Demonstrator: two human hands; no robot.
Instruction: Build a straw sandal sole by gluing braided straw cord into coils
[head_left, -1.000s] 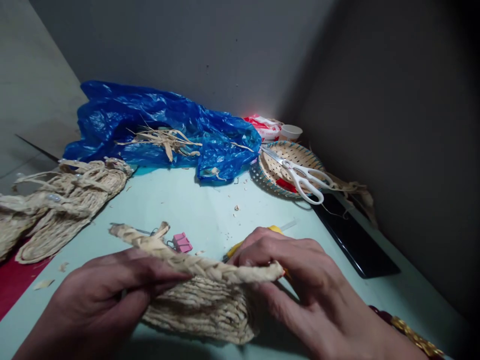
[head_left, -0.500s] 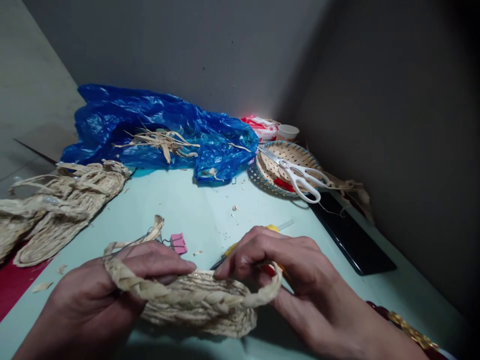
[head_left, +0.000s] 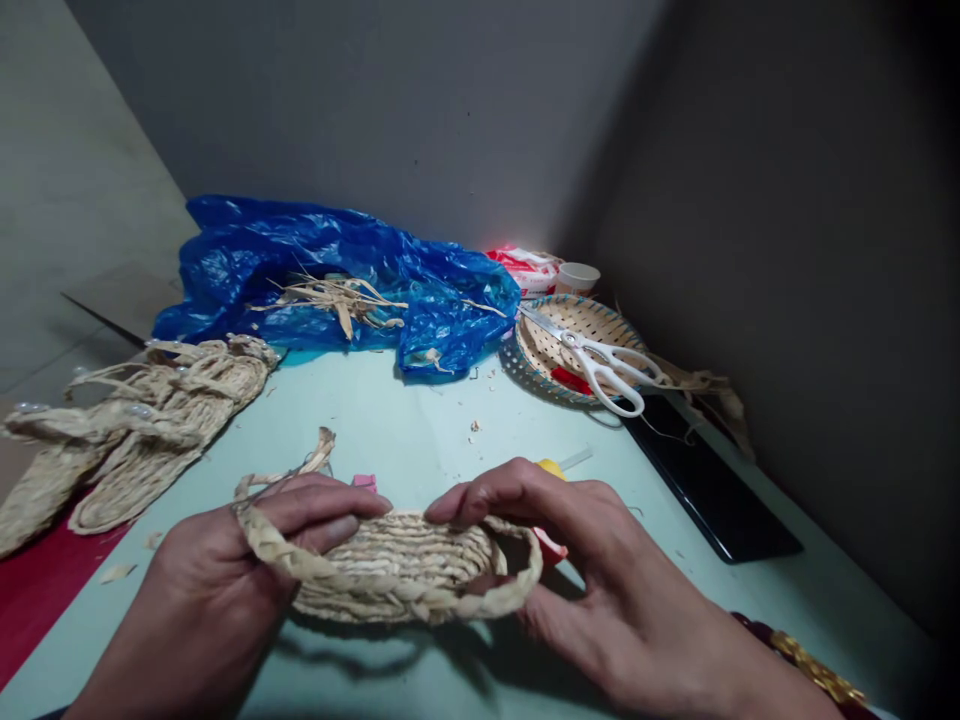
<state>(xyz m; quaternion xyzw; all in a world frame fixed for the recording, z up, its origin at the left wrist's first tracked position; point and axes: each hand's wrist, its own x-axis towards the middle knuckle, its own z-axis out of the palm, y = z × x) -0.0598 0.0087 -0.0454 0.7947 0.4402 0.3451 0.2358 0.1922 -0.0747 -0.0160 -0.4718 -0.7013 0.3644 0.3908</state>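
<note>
A beige, oval woven-straw sole [head_left: 420,550], held on the near side of a crumpled blue plastic bag [head_left: 420,260].
The left hand [head_left: 225,570] and right hand [head_left: 600,580] clamp its opposite ends; a pale plaited straw band [head_left: 412,598] curves along its near side. Right of the bag, white-handled metal scissors [head_left: 581,350] lie across a shallow round tan basket [head_left: 592,318].

no legible lettering, red-and-white packet [head_left: 523,266], its print too small and blurred to read
</note>
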